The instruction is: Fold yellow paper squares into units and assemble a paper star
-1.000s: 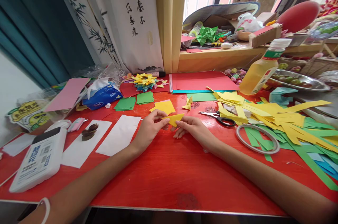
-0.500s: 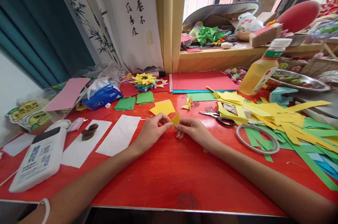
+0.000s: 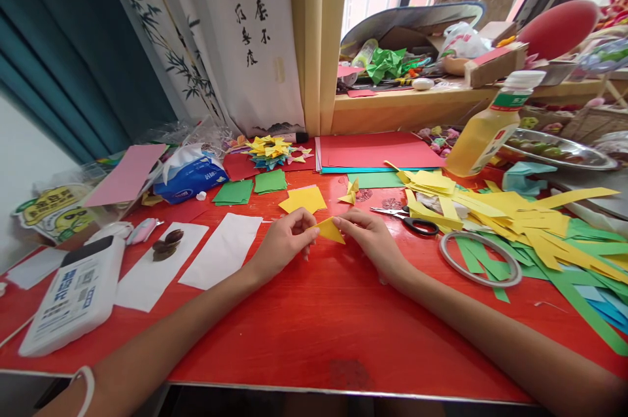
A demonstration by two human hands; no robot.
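In the head view, a small folded triangle of yellow paper (image 3: 332, 231) is held in the air between 2 bare hands, over the glossy red tabletop (image 3: 275, 332). The left hand (image 3: 284, 243) has its thumb and index finger pinched together on the triangle's left corner. The right hand (image 3: 373, 240) has its thumb and fingertips at the upper right edge, closed on the paper as far as can be seen. 1 free point of the triangle juts down and right, below the right fingertips.

Just beyond the left hand lies a stack of square yellow sheets (image 3: 305, 198); beyond the right hand sits a small folded yellow paper piece (image 3: 350, 192).

0.5 s ago the triangle's visible point was upward and the right fingertips were lower on it; now they are at its upper edge. The stack lies as before.
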